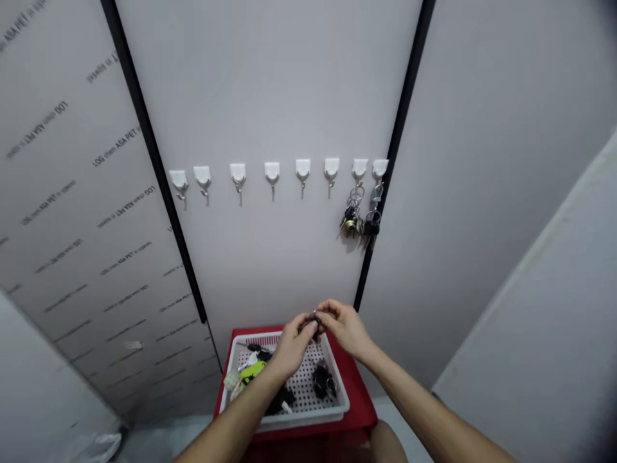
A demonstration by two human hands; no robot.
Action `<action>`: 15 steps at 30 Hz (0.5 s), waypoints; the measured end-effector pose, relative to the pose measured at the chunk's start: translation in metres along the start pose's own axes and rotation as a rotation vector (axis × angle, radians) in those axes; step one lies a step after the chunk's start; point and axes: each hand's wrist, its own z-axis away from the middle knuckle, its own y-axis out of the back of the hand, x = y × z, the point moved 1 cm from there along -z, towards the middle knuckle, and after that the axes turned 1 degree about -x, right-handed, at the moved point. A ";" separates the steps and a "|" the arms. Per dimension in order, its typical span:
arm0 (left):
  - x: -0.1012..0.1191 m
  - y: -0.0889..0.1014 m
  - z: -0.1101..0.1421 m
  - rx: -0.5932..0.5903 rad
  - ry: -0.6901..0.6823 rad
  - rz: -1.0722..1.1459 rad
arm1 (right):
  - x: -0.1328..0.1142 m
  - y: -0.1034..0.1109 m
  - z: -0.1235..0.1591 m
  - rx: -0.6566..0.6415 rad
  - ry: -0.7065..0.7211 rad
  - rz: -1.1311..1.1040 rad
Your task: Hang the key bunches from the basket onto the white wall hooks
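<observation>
Above the far side of a white perforated basket, my left hand and my right hand meet with closed fingers. Between them is a small dark bunch of keys, mostly hidden by the fingers; a bit of metal shows at the top. Under my hands, the basket holds a black key bunch on its right side. A yellow-green tag and several dark keys lie on its left, partly covered by my left forearm.
White adhesive hooks run in a row across the grey panel. Two key bunches hang at the right end: one with a brassy piece and a dark one. The basket stands on a red stool. Black strips edge the panel.
</observation>
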 end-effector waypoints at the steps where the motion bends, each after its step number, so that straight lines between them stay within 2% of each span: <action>1: 0.012 -0.001 -0.009 0.023 -0.001 0.019 | -0.010 0.007 -0.007 0.042 0.025 -0.019; 5: 0.071 -0.004 -0.044 0.107 -0.065 0.084 | -0.057 0.036 -0.036 0.211 0.176 -0.101; 9: 0.126 -0.009 -0.074 0.183 -0.226 0.063 | -0.104 0.063 -0.061 0.392 0.333 -0.184; 12: 0.151 -0.010 -0.094 0.246 -0.328 -0.024 | -0.130 0.076 -0.077 0.486 0.409 -0.162; 15: 0.164 -0.008 -0.110 0.320 -0.381 -0.102 | -0.146 0.082 -0.092 0.518 0.465 -0.092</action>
